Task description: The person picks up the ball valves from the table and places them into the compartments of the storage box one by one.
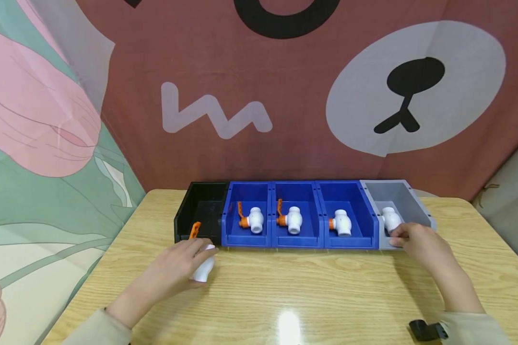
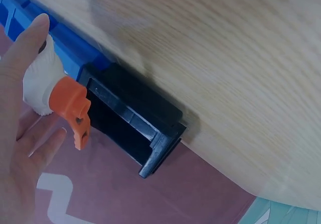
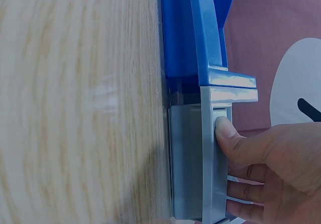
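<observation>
Low in front of the black bin [image 1: 202,203], my left hand [image 1: 177,263] grips a white ball valve [image 1: 204,269] with an orange lever handle [image 2: 80,128]. In the left wrist view the thumb lies across its white body and fingers show on the far side. My right hand [image 1: 425,244] reaches over the front of the grey bin [image 1: 386,190], fingertips right at the lower end of a white valve body [image 1: 390,219]. The right wrist view shows the thumb at the front lip, the fingers partly hidden behind it; I cannot tell whether they pinch the valve.
Between the black and grey bins stand three blue bins [image 1: 250,189], side by side. Two hold white valves [image 1: 255,220] with raised orange levers; the third holds a valve [image 1: 342,224] with a short orange piece. A printed cloth [image 1: 298,143] hangs behind the wooden table [image 1: 328,282].
</observation>
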The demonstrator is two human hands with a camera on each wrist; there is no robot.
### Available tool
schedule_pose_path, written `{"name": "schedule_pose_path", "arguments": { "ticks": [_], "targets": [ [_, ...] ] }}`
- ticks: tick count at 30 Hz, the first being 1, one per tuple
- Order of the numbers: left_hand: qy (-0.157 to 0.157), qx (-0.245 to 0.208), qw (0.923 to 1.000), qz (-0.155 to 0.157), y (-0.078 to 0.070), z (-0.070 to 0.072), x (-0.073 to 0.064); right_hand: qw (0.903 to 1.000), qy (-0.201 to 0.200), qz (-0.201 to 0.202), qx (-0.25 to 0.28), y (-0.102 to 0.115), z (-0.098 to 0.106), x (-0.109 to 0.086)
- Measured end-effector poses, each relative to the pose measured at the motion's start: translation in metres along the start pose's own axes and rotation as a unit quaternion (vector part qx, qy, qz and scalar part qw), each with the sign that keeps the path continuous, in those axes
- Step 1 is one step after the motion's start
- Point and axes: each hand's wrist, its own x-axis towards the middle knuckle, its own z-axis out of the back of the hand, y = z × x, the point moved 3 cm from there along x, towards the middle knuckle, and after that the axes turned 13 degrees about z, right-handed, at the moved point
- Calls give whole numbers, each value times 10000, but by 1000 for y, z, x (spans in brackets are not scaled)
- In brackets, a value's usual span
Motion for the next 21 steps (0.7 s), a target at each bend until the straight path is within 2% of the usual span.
{"name": "schedule_pose_path", "arguments": {
  "ticks": [6,17,21],
  "targets": [
    [-84,-91,9998,161,8,-5,5,10000,10,26,-11,0,0,0],
    [-141,-190,9977,637,23,-9,13,10000,-2,19,-10,1,0,0],
    [-283,-200,9966,741,29,-10,17,10000,-19,20,-18,0,0,0]
  ]
}}
